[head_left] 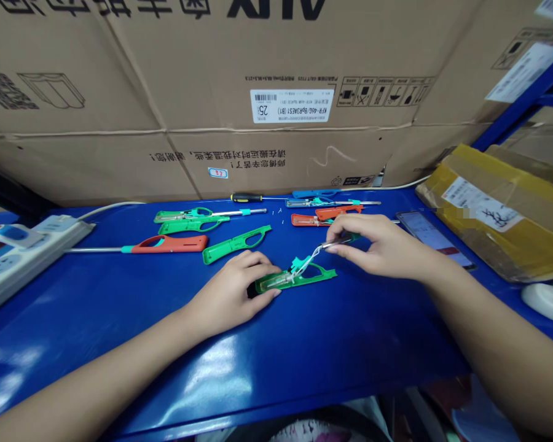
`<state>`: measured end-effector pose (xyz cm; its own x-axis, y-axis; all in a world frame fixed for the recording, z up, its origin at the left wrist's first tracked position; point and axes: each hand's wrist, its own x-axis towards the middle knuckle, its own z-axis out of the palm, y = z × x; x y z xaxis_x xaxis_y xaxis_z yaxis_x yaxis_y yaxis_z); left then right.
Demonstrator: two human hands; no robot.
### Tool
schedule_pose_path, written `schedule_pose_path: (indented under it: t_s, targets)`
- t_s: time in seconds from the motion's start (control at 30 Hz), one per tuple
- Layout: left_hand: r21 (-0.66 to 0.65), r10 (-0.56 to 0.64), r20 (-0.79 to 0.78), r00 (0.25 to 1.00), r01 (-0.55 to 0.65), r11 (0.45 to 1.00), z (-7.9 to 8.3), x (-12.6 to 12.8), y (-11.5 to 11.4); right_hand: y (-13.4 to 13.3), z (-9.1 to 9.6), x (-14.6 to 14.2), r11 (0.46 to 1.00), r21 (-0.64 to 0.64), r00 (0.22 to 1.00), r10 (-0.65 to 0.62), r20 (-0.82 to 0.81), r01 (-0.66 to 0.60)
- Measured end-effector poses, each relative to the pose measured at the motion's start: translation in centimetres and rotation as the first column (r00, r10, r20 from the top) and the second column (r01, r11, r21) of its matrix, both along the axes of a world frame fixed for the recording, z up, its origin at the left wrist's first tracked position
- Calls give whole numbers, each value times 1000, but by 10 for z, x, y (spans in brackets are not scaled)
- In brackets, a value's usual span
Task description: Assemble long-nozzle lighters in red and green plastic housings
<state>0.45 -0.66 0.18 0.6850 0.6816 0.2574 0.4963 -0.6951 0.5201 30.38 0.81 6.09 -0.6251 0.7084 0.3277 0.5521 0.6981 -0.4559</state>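
Observation:
My left hand (237,283) closes its thumb and fingers on the back end of an opened green utility lighter (325,272). A clear fuel tank (273,281) lies in that green half-shell, and a turquoise trigger (299,264) sits raised above it. Pinched in my right hand (373,242) is the lighter's metal nozzle tube (327,245), lifted off the shell and partly hidden by my fingers. Thin white wires (311,258) run from the tube down to the shell. Behind my left hand rests a loose green half-shell (235,244).
An assembled orange lighter (170,244), an opened green lighter (191,216), an orange one (304,220) and a blue one (313,202) lie around. Further back is a screwdriver (246,197). A power strip (23,255) stands left; a phone (433,238) and taped parcel (498,212) lie right.

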Motion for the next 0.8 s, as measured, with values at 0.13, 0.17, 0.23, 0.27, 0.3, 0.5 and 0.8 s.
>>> schedule_pose_path:
  t_s: [0.13, 0.17, 0.23, 0.27, 0.3, 0.5, 0.8]
  targets:
    - [0, -2, 19, 1000, 2, 1000, -1, 1, 0, 3, -3, 2, 996, 41, 997, -76, 14, 76]
    - [-2, 1, 21, 1000, -1, 1000, -1, 1, 0, 5, -5, 4, 995, 33, 994, -94, 53, 92]
    - [-7, 9, 21, 1000, -9, 1000, -1, 2, 0, 9, -9, 8, 992, 12, 979, -127, 161, 127]
    - [-9, 13, 22, 1000, -13, 1000, -1, 2, 0, 12, -11, 10, 989, 5, 966, -143, 214, 145]
    - [-10, 17, 25, 1000, -17, 1000, -1, 2, 0, 14, -13, 12, 988, -2, 955, -152, 256, 158]
    - [-25, 33, 42, 999, -32, 999, 0, 2, 0, 23, -24, 16, 984, -46, 924, -147, 353, 174]
    - [-26, 92, 106, 990, -90, 996, -4, 0, 1, 24, -28, 18, 990, -26, 930, -124, 346, 142]
